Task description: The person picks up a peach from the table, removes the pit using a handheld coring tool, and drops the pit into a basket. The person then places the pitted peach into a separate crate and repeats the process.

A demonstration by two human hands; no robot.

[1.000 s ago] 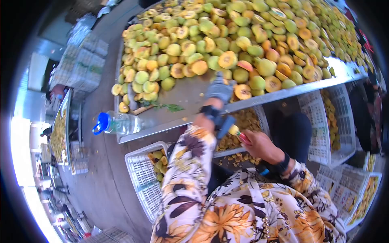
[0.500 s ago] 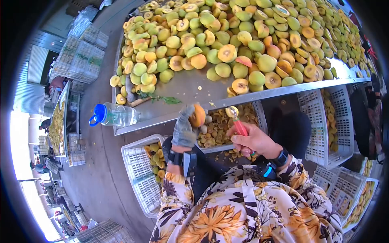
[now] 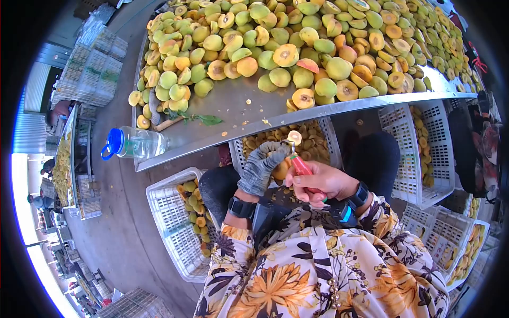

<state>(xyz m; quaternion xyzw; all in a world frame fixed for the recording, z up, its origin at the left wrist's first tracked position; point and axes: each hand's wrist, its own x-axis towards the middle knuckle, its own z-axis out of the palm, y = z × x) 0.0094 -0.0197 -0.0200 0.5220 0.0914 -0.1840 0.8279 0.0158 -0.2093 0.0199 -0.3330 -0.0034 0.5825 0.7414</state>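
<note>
My left hand (image 3: pixel 261 168), in a grey glove, is closed around a peach half (image 3: pixel 281 168), partly hidden by its fingers. Close beside it, my right hand (image 3: pixel 330 183) is bare and wrapped round a red-handled pitting tool (image 3: pixel 300 167). A pale round piece with a brown centre (image 3: pixel 294 138) sits at the tool's metal tip. Both hands are in front of the metal table's near edge, above a white crate (image 3: pixel 335 151) of cut fruit pieces. Halved yellow-green fruit (image 3: pixel 286 54) lies heaped on the metal table (image 3: pixel 233 103).
A blue-capped bottle (image 3: pixel 135 143) and a wooden-handled tool (image 3: pixel 168 123) lie at the table's left. White crates of fruit stand left (image 3: pixel 164 212) and right (image 3: pixel 405 159) of my legs. Stacked crates (image 3: pixel 90 69) and another fruit table (image 3: pixel 64 169) are farther left.
My left hand has moved right and down with the peach half, closer to the tool. My right hand has shifted slightly left and down. The whole view has shifted too.
</note>
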